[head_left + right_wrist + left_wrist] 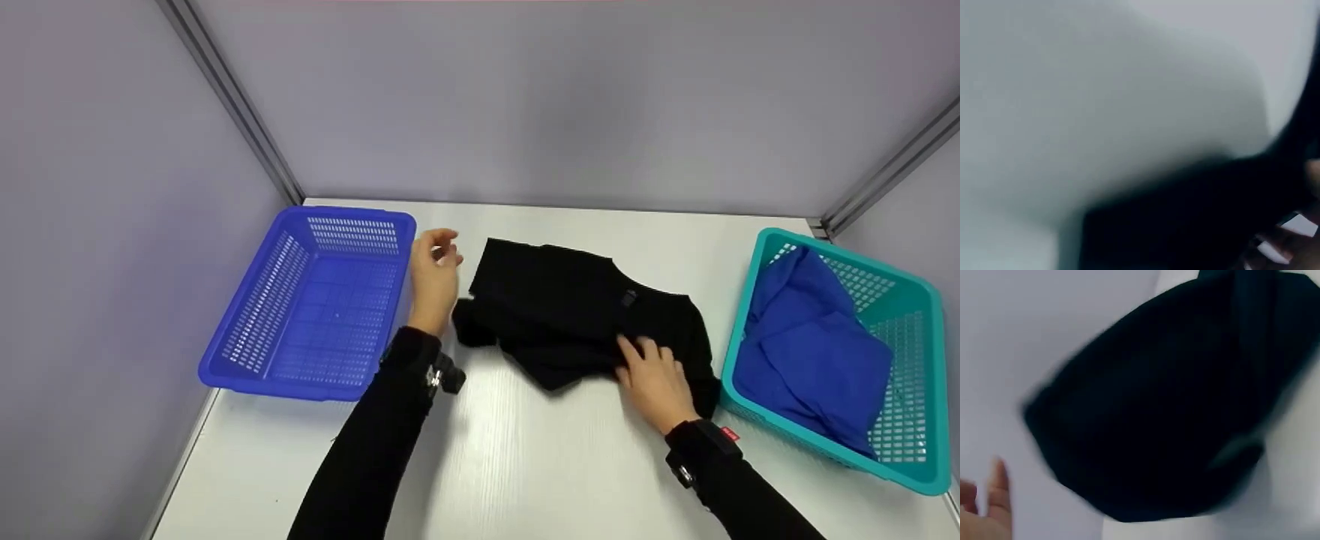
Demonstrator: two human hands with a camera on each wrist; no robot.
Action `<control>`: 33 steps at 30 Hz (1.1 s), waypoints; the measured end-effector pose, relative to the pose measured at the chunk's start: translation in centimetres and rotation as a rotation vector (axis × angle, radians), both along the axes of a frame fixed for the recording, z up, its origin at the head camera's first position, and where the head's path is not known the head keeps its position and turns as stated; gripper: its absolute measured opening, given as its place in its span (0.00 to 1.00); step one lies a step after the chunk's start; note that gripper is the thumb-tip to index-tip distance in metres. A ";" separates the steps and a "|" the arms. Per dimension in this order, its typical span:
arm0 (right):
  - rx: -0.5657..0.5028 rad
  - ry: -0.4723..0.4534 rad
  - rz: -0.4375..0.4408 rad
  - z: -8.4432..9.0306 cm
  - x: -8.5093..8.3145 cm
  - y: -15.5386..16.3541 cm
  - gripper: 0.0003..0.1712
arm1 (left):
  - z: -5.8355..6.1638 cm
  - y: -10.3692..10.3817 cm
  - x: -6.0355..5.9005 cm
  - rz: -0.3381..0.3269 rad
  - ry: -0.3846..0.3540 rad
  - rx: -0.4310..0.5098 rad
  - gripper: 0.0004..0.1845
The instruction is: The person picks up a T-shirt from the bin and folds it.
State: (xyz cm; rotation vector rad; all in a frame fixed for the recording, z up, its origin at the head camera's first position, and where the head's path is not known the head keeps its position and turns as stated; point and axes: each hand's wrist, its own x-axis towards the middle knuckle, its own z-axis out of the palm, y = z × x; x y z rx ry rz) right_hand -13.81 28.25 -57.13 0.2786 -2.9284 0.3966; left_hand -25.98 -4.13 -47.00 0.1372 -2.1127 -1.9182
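A black shirt (pixel 555 292) lies partly folded and rumpled on the white table, with a small label near its neckline. My left hand (pixel 435 274) is raised between the shirt and the blue basket, its fingers loosely bent and holding nothing. In the left wrist view, fingers of that hand (pixel 988 506) show at the lower left, apart from the dark cloth (pixel 1145 410). My right hand (pixel 654 382) rests on the shirt's near right part, fingers spread. Blur in the right wrist view obscures how those fingers meet the black cloth (pixel 1174 219).
On the left stands a blue plastic basket (pixel 307 391) with nothing in it. A teal basket (pixel 934 390) at the right holds a blue cloth (pixel 814 352); the shirt's right edge lies close to it. Grey panels (pixel 525 97) enclose the table (pixel 517 465) at the back and sides.
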 end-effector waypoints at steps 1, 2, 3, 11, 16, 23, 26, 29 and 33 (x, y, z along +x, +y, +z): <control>0.001 0.042 0.058 0.0 0.0 -0.3 0.30 | -0.2 0.1 0.2 -0.027 -0.044 -0.073 0.13; 0.010 0.091 0.136 0.0 0.0 -0.8 0.34 | -0.7 0.1 0.5 -0.051 -0.099 -0.172 0.15; 0.027 0.139 0.228 0.0 0.1 -1.3 0.36 | -1.3 0.1 0.8 -0.071 -0.163 -0.280 0.18; 0.251 0.235 0.572 -1.5 0.5 -6.2 0.29 | -6.6 -1.1 4.6 -0.342 -0.518 -0.859 0.41; 0.153 0.262 0.443 -1.7 -0.2 -6.9 0.07 | -7.7 -1.4 4.5 -0.301 -0.286 -0.882 0.22; -0.738 -0.074 0.028 2.5 -0.7 -6.1 0.08 | -3.8 -1.5 1.7 -0.154 -0.213 -0.322 0.09; -1.098 -0.192 -0.130 3.8 -0.9 -5.6 0.08 | -1.7 -1.4 0.4 -0.089 -0.160 -0.316 0.10; -1.257 -0.295 -0.169 4.1 -0.9 -5.3 0.08 | -0.4 -1.4 -0.3 -0.069 -0.130 -0.452 0.09; -0.932 -0.421 0.058 3.3 -0.1 -5.2 0.08 | 0.0 -1.3 -0.2 -0.066 -0.204 -0.681 0.15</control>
